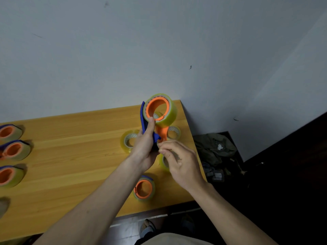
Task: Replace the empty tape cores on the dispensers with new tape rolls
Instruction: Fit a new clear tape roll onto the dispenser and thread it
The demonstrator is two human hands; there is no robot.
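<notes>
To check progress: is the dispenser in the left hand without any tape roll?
No, the dispenser gripped by the left hand carries a full tape roll around its orange hub.

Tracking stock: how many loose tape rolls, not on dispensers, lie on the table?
3: one left of the hands, one behind the held dispenser, one mostly hidden under the right hand. More may be hidden.

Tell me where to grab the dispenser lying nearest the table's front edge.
Probably grip the dispenser from above, fingers inside its orange hub and thumb outside the tape. It lies flat with the hub opening facing up; the blue part at its far side is mostly hidden.
</notes>
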